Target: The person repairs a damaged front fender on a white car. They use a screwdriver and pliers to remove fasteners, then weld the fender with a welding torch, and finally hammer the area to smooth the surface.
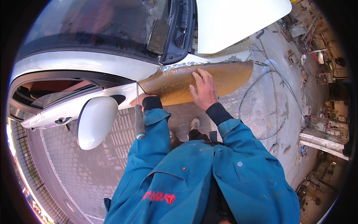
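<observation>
A brown fender panel [231, 78] with a mottled surface is on the side of a white car. My right hand [204, 89] rests on it, fingers stretched out, holding nothing. My left hand [138, 99] is low at the seam between the fender and the white front door [126, 93]; its fingers are mostly hidden. In front of that hand, a screwdriver [139, 125] with a grey handle stands with its shaft end at the seam. Whether my left fingers touch the screwdriver or the panel edge, I cannot tell.
The raised white hood [238, 22] is at the top, beside the windshield [100, 30]. A dark flat phone-like thing [158, 36] lies at the windshield's base. The white side mirror [97, 123] juts out at left. A cable [242, 97] loops over the floor; cluttered parts line the right.
</observation>
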`<state>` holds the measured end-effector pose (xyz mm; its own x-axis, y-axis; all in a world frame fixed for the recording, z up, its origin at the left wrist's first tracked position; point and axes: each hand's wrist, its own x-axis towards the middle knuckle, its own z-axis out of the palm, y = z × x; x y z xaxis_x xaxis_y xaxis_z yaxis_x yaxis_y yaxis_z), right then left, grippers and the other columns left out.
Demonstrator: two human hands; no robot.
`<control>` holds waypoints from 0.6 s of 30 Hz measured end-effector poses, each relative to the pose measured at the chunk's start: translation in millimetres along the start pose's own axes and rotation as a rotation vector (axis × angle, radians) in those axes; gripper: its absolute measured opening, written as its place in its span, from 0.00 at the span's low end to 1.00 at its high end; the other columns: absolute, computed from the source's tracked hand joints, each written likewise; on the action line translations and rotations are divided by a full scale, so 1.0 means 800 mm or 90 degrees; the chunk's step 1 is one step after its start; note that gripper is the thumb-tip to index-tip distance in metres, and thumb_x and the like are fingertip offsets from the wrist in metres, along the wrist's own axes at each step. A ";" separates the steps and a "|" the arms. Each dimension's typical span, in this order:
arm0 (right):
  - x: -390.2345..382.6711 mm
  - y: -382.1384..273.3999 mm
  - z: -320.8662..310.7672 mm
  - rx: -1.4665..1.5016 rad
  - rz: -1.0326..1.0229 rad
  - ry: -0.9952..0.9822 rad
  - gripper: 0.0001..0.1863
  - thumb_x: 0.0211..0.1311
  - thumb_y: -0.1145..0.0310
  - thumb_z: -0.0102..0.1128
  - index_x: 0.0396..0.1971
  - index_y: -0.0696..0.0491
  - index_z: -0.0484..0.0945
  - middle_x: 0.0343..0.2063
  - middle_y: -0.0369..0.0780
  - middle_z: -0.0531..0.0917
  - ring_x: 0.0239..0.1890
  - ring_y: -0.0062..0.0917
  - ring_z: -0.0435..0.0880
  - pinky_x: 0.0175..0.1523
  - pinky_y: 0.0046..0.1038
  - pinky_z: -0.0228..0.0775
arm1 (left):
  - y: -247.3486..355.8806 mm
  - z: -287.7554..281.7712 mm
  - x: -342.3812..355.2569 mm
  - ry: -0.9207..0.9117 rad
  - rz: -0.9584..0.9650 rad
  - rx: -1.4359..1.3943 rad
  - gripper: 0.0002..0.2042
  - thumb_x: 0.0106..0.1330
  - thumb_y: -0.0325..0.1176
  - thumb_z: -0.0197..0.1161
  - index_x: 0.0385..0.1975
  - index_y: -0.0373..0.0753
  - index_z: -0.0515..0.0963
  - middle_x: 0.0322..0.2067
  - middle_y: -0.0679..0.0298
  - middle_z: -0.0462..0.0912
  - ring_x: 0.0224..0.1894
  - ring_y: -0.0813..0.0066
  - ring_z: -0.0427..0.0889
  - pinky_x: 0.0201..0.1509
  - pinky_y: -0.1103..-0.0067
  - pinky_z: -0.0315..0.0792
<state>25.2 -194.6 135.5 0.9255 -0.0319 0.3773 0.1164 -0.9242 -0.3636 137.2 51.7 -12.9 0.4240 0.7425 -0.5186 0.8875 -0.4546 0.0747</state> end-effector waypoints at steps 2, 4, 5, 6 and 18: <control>-0.013 0.010 0.004 -0.021 0.012 -0.031 0.41 0.68 0.65 0.73 0.78 0.58 0.67 0.80 0.55 0.63 0.81 0.55 0.62 0.83 0.51 0.59 | -0.003 0.002 0.005 0.006 0.000 -0.007 0.30 0.85 0.52 0.53 0.73 0.32 0.73 0.65 0.50 0.85 0.64 0.58 0.86 0.71 0.65 0.74; -0.020 0.017 0.012 -0.038 0.020 -0.049 0.48 0.68 0.65 0.74 0.83 0.59 0.58 0.84 0.55 0.56 0.85 0.56 0.55 0.86 0.51 0.53 | -0.002 0.002 0.008 0.010 0.002 -0.019 0.31 0.85 0.53 0.53 0.73 0.31 0.73 0.65 0.49 0.85 0.65 0.57 0.86 0.71 0.64 0.74; -0.022 0.020 0.017 -0.044 0.020 -0.053 0.50 0.68 0.64 0.74 0.84 0.59 0.55 0.85 0.55 0.54 0.86 0.55 0.53 0.87 0.50 0.51 | -0.002 0.002 0.009 0.013 0.001 -0.023 0.31 0.85 0.53 0.53 0.72 0.31 0.73 0.65 0.49 0.85 0.65 0.56 0.85 0.70 0.63 0.74; -0.024 0.021 0.021 -0.040 0.020 -0.080 0.52 0.68 0.64 0.74 0.86 0.59 0.53 0.86 0.55 0.51 0.88 0.55 0.50 0.88 0.49 0.50 | -0.003 0.003 0.009 -0.004 0.035 0.011 0.31 0.85 0.53 0.52 0.72 0.31 0.74 0.65 0.48 0.85 0.65 0.55 0.85 0.70 0.63 0.74; -0.029 0.031 0.021 -0.057 0.036 -0.134 0.55 0.69 0.64 0.73 0.88 0.56 0.48 0.88 0.51 0.46 0.90 0.50 0.45 0.90 0.51 0.46 | -0.039 0.011 0.001 0.057 0.012 -0.392 0.33 0.87 0.55 0.50 0.68 0.25 0.77 0.66 0.42 0.83 0.65 0.48 0.83 0.68 0.57 0.75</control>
<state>12.5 -210.3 103.7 0.9856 -0.0134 0.1684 0.0380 -0.9537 -0.2984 108.0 62.1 -22.7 0.4301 0.7876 -0.4414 0.8095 -0.1200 0.5747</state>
